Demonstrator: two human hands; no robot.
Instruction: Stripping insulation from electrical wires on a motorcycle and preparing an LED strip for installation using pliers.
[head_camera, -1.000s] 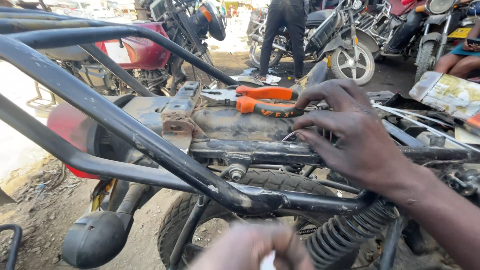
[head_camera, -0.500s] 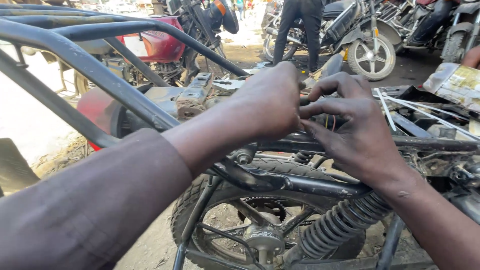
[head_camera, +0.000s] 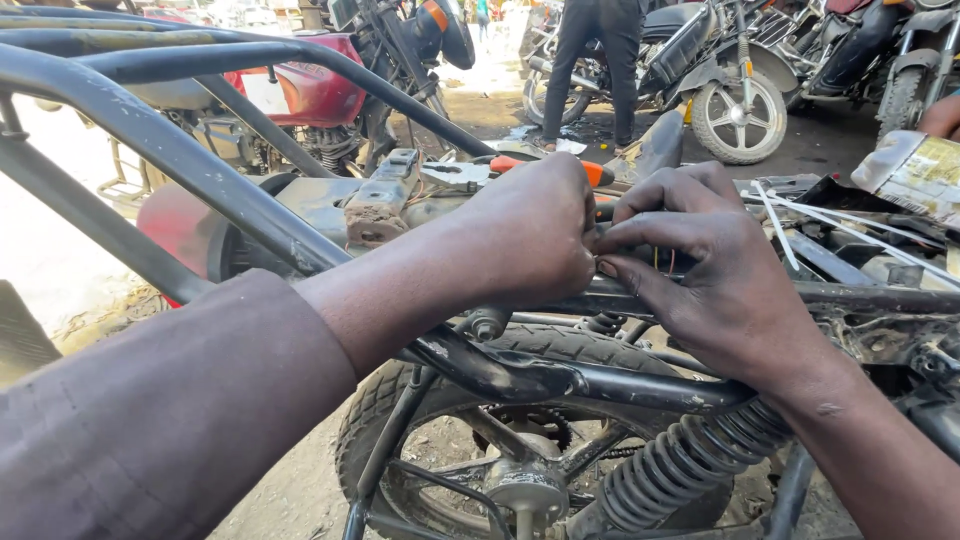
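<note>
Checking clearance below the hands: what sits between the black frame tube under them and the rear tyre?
In the head view, the gap between the black frame tube and the rear tyre shows only a small metal bolt end; otherwise bare.

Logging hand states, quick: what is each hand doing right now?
Left hand: closed, fingertips pinched at thin wires; whether it grips them cannot be told.
Right hand: fingers curled, pinching the same wires.

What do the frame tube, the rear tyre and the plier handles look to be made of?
Frame tube: apparently steel, painted black, glossy and scuffed. Rear tyre: black rubber, matte, with tread blocks. Plier handles, behind the left hand: orange, smooth, probably plastic or rubber sleeves.
</note>
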